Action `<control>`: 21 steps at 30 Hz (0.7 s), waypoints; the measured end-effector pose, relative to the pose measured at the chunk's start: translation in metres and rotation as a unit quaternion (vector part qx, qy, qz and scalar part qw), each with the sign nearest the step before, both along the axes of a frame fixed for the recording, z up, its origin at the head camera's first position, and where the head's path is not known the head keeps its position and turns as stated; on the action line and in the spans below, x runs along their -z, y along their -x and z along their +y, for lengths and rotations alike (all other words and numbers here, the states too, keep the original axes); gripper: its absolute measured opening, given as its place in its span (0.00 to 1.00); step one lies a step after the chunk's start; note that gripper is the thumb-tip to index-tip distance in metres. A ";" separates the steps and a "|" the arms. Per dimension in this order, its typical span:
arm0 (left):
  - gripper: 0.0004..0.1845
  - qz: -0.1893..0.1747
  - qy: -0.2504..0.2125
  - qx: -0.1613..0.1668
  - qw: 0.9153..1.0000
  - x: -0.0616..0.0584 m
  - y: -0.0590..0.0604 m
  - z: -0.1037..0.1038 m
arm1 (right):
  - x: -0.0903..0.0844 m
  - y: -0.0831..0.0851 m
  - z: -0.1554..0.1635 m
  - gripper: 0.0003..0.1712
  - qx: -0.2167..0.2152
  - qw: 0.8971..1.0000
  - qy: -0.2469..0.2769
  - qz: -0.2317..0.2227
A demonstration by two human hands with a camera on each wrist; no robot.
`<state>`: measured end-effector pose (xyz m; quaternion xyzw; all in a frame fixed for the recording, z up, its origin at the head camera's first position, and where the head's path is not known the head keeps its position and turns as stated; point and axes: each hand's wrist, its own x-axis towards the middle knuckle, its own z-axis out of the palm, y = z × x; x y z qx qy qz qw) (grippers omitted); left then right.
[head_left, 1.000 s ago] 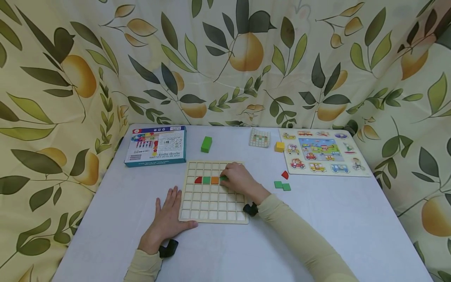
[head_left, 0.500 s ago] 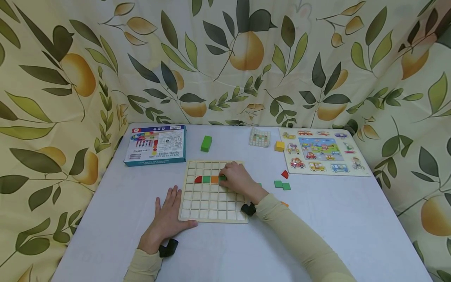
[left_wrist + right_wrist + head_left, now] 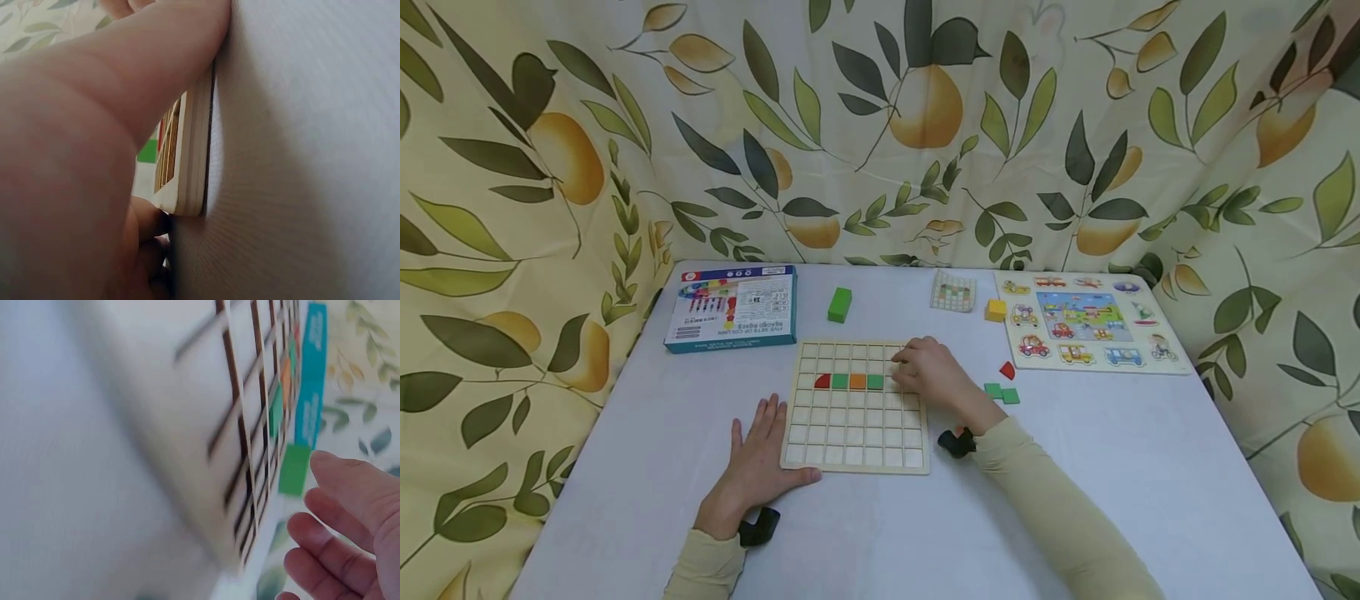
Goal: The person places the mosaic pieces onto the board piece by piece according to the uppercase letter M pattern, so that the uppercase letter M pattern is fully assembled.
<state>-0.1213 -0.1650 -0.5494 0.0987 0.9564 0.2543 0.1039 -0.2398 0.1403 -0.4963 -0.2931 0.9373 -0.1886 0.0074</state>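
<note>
The right grip [image 3: 934, 375] has shifted right of the green tile [image 3: 876, 382].

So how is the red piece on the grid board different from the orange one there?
The red piece has a curved edge, while the orange piece is square. The red piece sits at the row's left end; the orange piece sits between two green tiles. Both lie in one row of the grid board.

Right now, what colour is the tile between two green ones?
The tile is orange, clearest in the head view.
</note>
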 end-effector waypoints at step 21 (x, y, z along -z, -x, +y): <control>0.68 -0.001 0.004 0.000 1.000 -0.002 0.000 0.001 | -0.002 -0.003 0.138 0.19 0.200 0.978 -0.008 -0.063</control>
